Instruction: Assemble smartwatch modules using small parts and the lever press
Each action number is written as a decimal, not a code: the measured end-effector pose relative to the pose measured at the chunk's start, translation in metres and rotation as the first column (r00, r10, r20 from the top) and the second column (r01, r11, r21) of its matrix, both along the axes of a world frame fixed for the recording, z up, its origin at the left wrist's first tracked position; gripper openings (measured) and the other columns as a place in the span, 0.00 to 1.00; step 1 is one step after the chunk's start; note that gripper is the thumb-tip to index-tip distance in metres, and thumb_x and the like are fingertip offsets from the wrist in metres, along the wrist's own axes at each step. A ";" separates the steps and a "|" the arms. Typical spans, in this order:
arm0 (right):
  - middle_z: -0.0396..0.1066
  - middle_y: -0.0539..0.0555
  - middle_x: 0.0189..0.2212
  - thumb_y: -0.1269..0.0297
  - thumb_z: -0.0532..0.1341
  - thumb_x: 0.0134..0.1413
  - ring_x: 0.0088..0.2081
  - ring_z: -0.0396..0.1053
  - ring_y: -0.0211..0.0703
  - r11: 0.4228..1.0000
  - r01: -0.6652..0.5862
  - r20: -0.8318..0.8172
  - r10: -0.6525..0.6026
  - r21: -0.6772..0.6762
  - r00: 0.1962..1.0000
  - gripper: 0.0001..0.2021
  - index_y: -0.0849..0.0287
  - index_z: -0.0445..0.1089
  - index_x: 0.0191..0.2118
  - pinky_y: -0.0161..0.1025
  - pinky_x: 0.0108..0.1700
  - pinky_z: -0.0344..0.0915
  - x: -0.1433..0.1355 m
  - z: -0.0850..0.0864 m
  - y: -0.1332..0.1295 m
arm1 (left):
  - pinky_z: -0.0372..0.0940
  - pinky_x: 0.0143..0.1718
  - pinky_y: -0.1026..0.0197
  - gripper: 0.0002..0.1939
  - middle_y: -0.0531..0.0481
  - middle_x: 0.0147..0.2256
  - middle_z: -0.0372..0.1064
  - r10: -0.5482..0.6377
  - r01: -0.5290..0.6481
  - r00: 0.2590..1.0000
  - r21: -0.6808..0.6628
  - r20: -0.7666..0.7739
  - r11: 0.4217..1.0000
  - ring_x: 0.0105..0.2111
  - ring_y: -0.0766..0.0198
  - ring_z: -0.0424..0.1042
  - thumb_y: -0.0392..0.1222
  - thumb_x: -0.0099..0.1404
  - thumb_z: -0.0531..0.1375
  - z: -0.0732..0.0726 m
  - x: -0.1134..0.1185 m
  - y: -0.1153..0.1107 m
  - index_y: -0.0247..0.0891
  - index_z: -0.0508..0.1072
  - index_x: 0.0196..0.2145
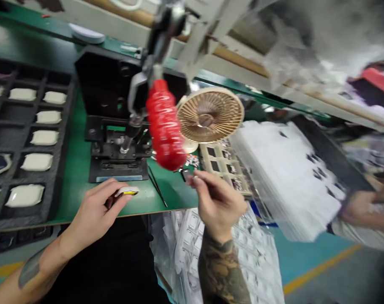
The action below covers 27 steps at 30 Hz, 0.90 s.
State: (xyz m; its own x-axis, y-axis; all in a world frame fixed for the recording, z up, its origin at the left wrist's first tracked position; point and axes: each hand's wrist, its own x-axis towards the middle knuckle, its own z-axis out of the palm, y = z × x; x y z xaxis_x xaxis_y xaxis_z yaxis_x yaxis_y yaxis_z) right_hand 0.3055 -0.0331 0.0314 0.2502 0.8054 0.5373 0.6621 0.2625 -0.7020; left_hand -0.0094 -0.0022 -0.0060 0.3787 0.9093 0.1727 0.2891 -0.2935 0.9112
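At the front edge of the green table (177,192), the left hand (98,207) is nearly closed, and it has a small whitish case (128,189) pinched between the thumb and the fingers. The right hand (219,202) is held apart from it, with thumb and forefinger brought together; whether some little piece is between these tips, I cannot tell. For good handling, I think the left grip should be light and on the sides only, so that the case does not tilt and the open edge is not pressed. The right fingertips would do best to approach slowly, with the wrist calm, because such small parts can easily slip. The case itself is thin, pale and smooth on the outside, with rounded corners, and a bright yellow strip shows along its lower edge; the finer details are too small to read. Near the right fingertips lies a small dark piece (185,174), and between the two hands a pair of dark tweezers (158,188) rests on the table. Behind the left hand stands a black press (118,147), its red handle (164,126) hanging in front. Farther to the left, a black tray (57,169) carries more pale cases in its compartments. On the right side, beyond the hand, are a divided box (212,158) with dark pieces and a round gold-coloured fan (211,116).
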 end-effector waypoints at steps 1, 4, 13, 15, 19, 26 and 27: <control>0.83 0.50 0.37 0.68 0.70 0.71 0.35 0.81 0.41 0.998 -0.064 -0.059 0.064 -0.003 0.996 0.10 0.48 0.86 0.51 0.41 0.40 0.78 -0.023 -0.005 0.001 | 0.66 0.36 0.61 0.06 0.52 0.42 0.79 -0.005 0.004 1.000 0.008 0.014 1.000 0.33 0.66 0.72 0.43 0.82 0.65 0.002 0.001 0.001 0.47 0.82 0.53; 0.80 0.51 0.37 0.72 0.71 0.69 0.38 0.78 0.40 0.971 -0.237 -0.201 0.229 -0.020 0.952 0.12 0.46 0.87 0.49 0.39 0.39 0.75 -0.081 -0.013 0.006 | 0.67 0.39 0.62 0.06 0.51 0.42 0.77 -0.007 0.006 0.999 0.017 0.046 1.000 0.35 0.66 0.73 0.41 0.82 0.64 0.005 0.002 0.002 0.43 0.82 0.52; 0.80 0.53 0.45 0.75 0.70 0.69 0.47 0.79 0.43 0.896 -0.442 -0.137 0.433 -0.041 0.891 0.18 0.46 0.85 0.56 0.44 0.51 0.79 -0.107 -0.023 0.017 | 0.66 0.40 0.62 0.05 0.53 0.38 0.73 -0.044 0.042 0.997 0.031 0.064 0.999 0.37 0.65 0.73 0.36 0.82 0.63 0.006 0.002 0.002 0.40 0.80 0.45; 0.80 0.57 0.52 0.71 0.72 0.69 0.53 0.80 0.48 0.883 -0.468 -0.037 0.467 -0.036 0.883 0.22 0.47 0.81 0.64 0.48 0.55 0.80 -0.105 -0.025 0.014 | 0.65 0.40 0.62 0.06 0.53 0.37 0.73 -0.057 0.057 0.997 0.005 0.058 0.998 0.37 0.65 0.72 0.37 0.82 0.62 0.006 0.001 0.002 0.39 0.79 0.43; 0.78 0.61 0.60 0.67 0.74 0.68 0.59 0.80 0.54 0.874 -0.482 0.158 0.486 -0.068 0.859 0.37 0.46 0.66 0.78 0.53 0.60 0.83 -0.106 -0.029 0.008 | 0.61 0.36 0.60 0.07 0.55 0.34 0.70 -0.045 0.051 0.997 -0.086 0.067 0.995 0.32 0.65 0.67 0.41 0.83 0.62 0.009 -0.002 0.003 0.39 0.78 0.45; 0.83 0.61 0.54 0.73 0.70 0.70 0.55 0.83 0.55 0.869 -0.495 0.399 0.454 0.000 0.797 0.34 0.53 0.67 0.77 0.53 0.56 0.83 -0.110 -0.031 0.015 | 0.59 0.33 0.60 0.12 0.56 0.30 0.65 -0.029 0.031 0.999 -0.062 0.030 0.998 0.30 0.66 0.63 0.41 0.81 0.61 0.011 -0.004 0.006 0.40 0.74 0.36; 0.83 0.62 0.53 0.73 0.69 0.70 0.54 0.83 0.56 0.869 -0.495 0.439 0.443 0.005 0.782 0.33 0.55 0.67 0.76 0.54 0.56 0.83 -0.110 -0.030 0.016 | 0.59 0.33 0.60 0.12 0.56 0.30 0.66 -0.028 0.028 1.000 -0.051 0.013 0.998 0.29 0.66 0.63 0.41 0.81 0.61 0.011 -0.005 0.006 0.40 0.75 0.36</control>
State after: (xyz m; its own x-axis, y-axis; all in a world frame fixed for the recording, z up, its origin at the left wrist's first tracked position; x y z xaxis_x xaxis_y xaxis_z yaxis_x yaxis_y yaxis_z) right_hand 0.1951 -0.0169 0.0013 -0.4065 0.6917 0.5969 0.6538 0.6766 -0.3388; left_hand -0.0143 0.0038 0.0051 0.4023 0.9060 0.1314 0.2698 -0.2545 0.9287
